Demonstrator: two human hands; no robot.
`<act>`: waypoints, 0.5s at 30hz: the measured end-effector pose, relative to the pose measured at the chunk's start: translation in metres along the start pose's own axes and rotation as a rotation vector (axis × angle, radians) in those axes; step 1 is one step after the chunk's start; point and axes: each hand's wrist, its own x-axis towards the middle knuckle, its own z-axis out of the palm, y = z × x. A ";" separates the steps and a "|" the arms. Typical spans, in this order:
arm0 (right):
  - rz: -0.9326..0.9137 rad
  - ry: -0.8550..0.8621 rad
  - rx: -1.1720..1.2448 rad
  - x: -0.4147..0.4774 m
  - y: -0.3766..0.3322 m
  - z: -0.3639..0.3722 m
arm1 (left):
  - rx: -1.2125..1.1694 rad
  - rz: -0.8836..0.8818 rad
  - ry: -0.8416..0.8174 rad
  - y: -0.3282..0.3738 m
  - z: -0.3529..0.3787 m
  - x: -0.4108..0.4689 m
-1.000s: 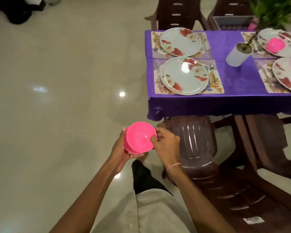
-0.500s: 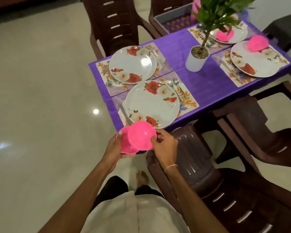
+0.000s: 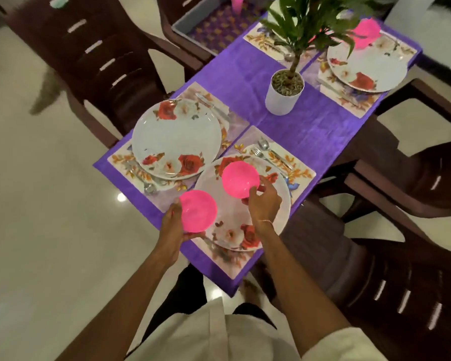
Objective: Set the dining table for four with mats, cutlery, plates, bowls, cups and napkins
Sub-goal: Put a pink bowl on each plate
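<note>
**Two pink bowls arrive at a half-laid table**

A person's right hand [image 3: 264, 201] pinches the rim of a pink bowl [image 3: 240, 179] above the flowered plate [image 3: 231, 214] on the near side of the potted plant [image 3: 284, 95]. The left hand [image 3: 171, 225] grips a second bowl [image 3: 198, 211] alongside. Beyond the plant, leaves partly hide a third bowl [image 3: 367, 31]. Behind the plant, a grey tray [image 3: 185, 37] is cut off at the frame's edge.

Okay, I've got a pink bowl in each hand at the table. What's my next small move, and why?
Probably lower the right pink bowl onto the near plate and let your right hand release it. It is already over that plate and seemingly not set down yet. The left pink bowl, gripped by your left hand, could then go to the far plate, which has no bowl.
</note>
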 end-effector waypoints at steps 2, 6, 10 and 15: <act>0.023 0.047 -0.023 0.009 -0.003 0.019 | 0.051 -0.014 -0.035 0.019 -0.009 0.022; 0.108 0.122 -0.028 0.022 -0.002 0.051 | 0.161 -0.045 -0.111 0.043 -0.023 0.065; 0.177 0.178 -0.038 0.023 0.002 0.063 | 0.293 -0.066 -0.185 0.050 -0.032 0.088; 0.210 0.194 0.049 0.017 0.005 0.068 | 0.316 -0.072 -0.279 0.052 -0.035 0.096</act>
